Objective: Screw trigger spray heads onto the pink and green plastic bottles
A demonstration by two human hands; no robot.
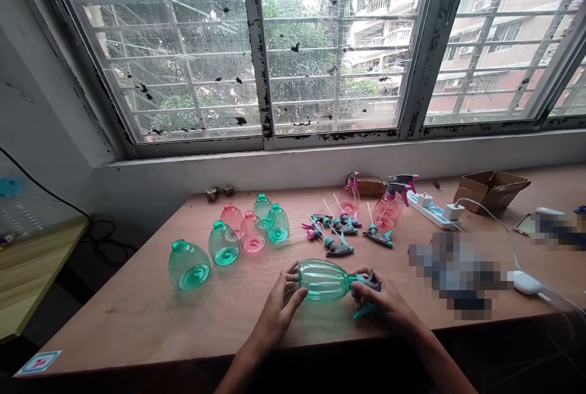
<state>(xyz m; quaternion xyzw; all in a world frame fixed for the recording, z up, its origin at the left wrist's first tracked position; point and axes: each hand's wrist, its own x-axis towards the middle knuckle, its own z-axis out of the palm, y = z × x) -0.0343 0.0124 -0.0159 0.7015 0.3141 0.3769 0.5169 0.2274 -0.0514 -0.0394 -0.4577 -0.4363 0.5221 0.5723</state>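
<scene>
A clear green spray bottle (324, 280) lies sideways just above the wooden table (137, 314), held between both hands. My left hand (280, 303) cups its rounded base with curled fingers. My right hand (383, 302) grips the grey and teal trigger sprayer head (368, 287) at the bottle's neck. Beyond them lie several loose trigger sprayer heads (339, 248) with white dip tubes.
Several empty green bottles (188, 265) and pink bottles (251, 232) stand at the left. Two assembled pink spray bottles (389, 204) stand at the back, near a white power strip (433, 211) and an open cardboard box (491, 187). A window runs behind the table.
</scene>
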